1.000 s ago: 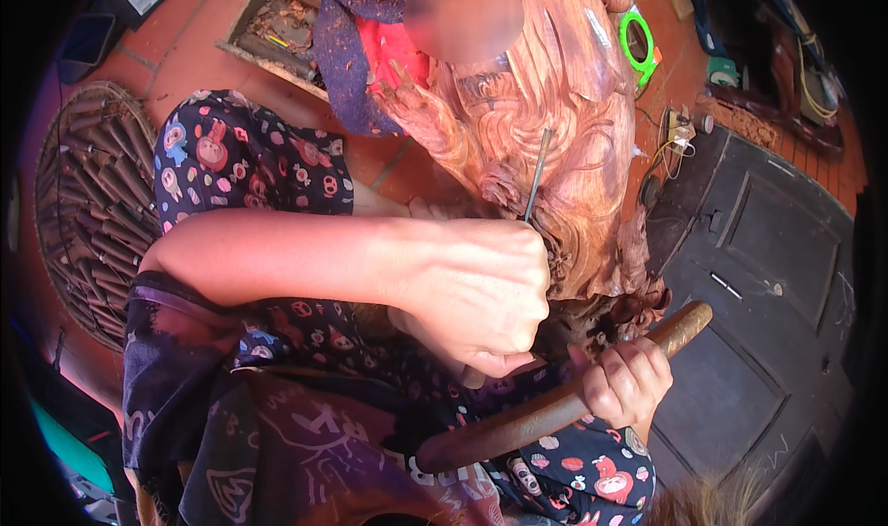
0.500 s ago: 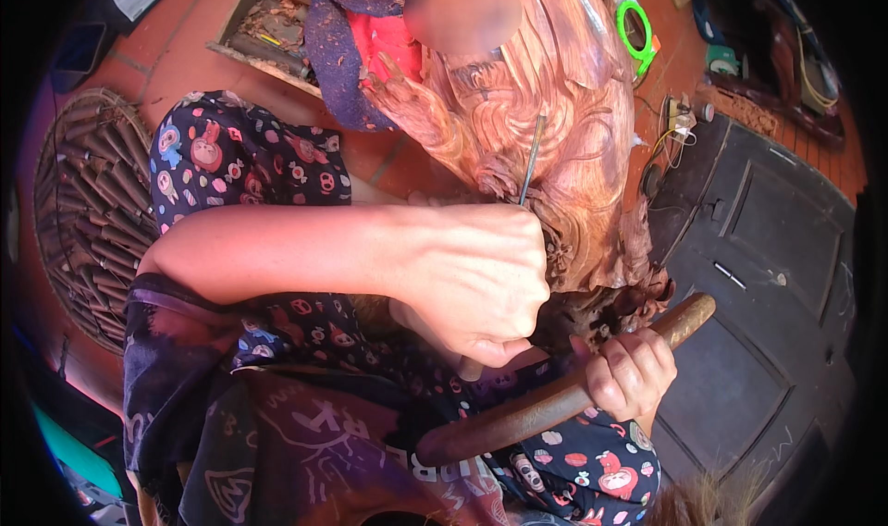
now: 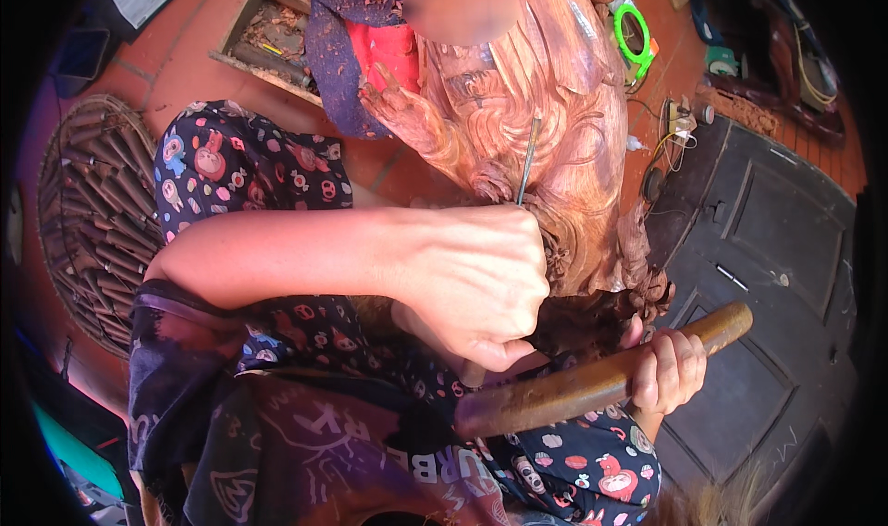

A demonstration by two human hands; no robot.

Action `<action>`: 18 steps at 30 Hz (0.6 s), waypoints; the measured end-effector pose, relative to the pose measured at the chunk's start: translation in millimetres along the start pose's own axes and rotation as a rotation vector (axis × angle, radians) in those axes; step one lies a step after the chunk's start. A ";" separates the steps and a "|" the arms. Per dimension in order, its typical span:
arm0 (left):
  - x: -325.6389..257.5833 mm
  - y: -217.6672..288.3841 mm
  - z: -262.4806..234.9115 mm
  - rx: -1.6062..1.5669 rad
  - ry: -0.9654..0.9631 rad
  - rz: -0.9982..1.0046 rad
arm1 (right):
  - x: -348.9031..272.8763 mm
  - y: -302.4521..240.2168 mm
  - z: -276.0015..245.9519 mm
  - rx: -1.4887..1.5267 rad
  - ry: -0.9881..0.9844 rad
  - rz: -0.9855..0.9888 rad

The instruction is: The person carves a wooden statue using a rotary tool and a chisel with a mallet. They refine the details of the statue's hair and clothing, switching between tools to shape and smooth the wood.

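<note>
My left hand [image 3: 476,267] is closed in a fist around a carving chisel. The chisel's thin metal shaft [image 3: 529,160] reaches up from the fist to the reddish wood carving [image 3: 592,151], its tip against swirling relief. Below the fist, the butt of its handle [image 3: 472,375] shows. My right hand [image 3: 668,373] is wrapped around a thick, slightly curved wooden club [image 3: 555,401] near its right end. The club's left end lies just below the handle butt; whether they touch, I cannot tell. My left fingers are mostly hidden under the back of the hand.
At the left stands a round basket [image 3: 57,137] full of wooden-handled tools. A wooden tray [image 3: 268,66] with shavings sits beyond my knee, beside dark cloth [image 3: 338,82]. On the right are a dark panelled board [image 3: 740,276], a bright green ring [image 3: 634,37] and wires.
The club and my right hand have shifted to the right, and the club's left end has risen toward the handle butt. My left hand and the chisel stay nearly where they were.
</note>
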State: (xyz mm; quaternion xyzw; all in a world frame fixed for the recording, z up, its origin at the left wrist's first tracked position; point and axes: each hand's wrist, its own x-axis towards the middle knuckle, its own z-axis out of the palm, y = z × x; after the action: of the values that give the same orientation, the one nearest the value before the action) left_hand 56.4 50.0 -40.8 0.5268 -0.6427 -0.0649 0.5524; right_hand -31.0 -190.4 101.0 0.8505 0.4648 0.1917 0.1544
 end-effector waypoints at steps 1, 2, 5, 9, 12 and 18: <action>1.0 0.8 -0.5 -0.004 0.018 0.006 | 1.1 -1.7 -3.6 -0.029 -0.037 0.024; 2.8 1.2 -0.8 -0.008 0.035 0.013 | 2.1 0.2 -5.3 -0.023 -0.026 0.019; 2.9 3.4 -0.3 -0.002 0.080 0.001 | -7.9 10.3 -1.3 0.027 0.039 -0.014; 6.8 2.2 3.2 -0.024 0.136 0.007 | -3.4 7.7 -9.9 -0.008 -0.082 0.113; 6.9 4.1 2.7 -0.027 0.159 -0.011 | -9.9 14.2 -5.4 0.090 -0.002 0.053; 9.7 3.3 4.4 -0.023 0.190 -0.011 | -15.7 19.5 -4.5 0.090 -0.008 0.057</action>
State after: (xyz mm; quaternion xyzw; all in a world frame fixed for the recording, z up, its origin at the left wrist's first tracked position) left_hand 52.7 42.0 -34.0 0.5276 -0.5836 -0.0251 0.6168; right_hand -26.7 -213.6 110.7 0.8701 0.4481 0.1717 0.1123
